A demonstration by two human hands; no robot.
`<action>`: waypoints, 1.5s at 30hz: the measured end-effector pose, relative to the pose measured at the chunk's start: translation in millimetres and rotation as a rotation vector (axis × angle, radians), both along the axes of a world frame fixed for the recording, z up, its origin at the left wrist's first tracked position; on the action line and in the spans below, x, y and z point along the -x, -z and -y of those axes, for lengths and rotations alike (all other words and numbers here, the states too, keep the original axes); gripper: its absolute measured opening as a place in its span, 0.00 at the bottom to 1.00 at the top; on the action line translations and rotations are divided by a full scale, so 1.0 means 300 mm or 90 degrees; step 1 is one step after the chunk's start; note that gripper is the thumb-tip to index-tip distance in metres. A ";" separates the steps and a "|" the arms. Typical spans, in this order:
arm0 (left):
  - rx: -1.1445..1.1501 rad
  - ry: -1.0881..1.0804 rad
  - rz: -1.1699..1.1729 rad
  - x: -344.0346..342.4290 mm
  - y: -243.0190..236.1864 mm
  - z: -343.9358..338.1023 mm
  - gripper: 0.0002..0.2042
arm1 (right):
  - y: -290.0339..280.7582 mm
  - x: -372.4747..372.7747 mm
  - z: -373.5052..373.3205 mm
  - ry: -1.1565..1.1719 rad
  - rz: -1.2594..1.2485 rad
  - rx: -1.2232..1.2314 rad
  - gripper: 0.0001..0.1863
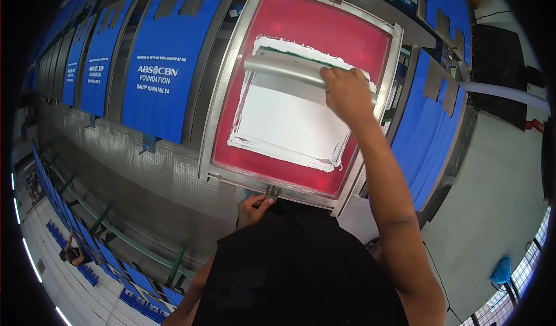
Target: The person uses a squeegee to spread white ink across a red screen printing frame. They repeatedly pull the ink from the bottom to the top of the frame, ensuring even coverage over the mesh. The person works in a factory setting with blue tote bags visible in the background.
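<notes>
A silver-handled squeegee (pixel 278 71) lies across the upper part of a screen-printing frame (pixel 223 107). My right hand (pixel 350 94) is closed around its handle towards the right end. White ink (pixel 289 120) covers a rectangle of the mesh below the squeegee, with ragged thick ridges around it. Red mesh (pixel 313 13) borders the ink. At the frame's near edge, my left hand (pixel 252 209) is closed on a small metal bracket (pixel 271 193); some of its fingers are hidden.
Printed blue fabric pieces (pixel 165 48) lie on boards in a row to the left. Another blue piece (pixel 425 135) lies on a board close on the right. A metal rail (pixel 504 91) juts out beyond it. At lower left, another person (pixel 73 255) is beside a distant row.
</notes>
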State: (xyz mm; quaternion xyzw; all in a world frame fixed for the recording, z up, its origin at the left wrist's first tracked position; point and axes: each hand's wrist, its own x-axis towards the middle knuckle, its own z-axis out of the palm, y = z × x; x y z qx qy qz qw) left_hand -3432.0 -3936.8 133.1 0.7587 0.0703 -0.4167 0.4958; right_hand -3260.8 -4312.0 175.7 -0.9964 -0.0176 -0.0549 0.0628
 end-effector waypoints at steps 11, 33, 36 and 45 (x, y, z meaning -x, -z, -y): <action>-0.122 0.092 -0.116 -0.039 0.052 -0.041 0.25 | -0.176 0.316 -0.253 -0.010 -0.252 -0.186 0.21; -0.030 0.539 0.668 -0.637 -0.079 0.008 0.09 | -0.019 0.668 -0.397 0.357 -0.121 -0.173 0.13; 0.013 0.454 0.710 -0.593 -0.042 -0.026 0.10 | 0.025 0.720 -0.440 0.362 -0.082 -0.179 0.12; -0.014 0.533 0.830 -1.205 0.079 0.539 0.12 | 0.016 0.134 0.123 0.408 -0.157 -0.018 0.16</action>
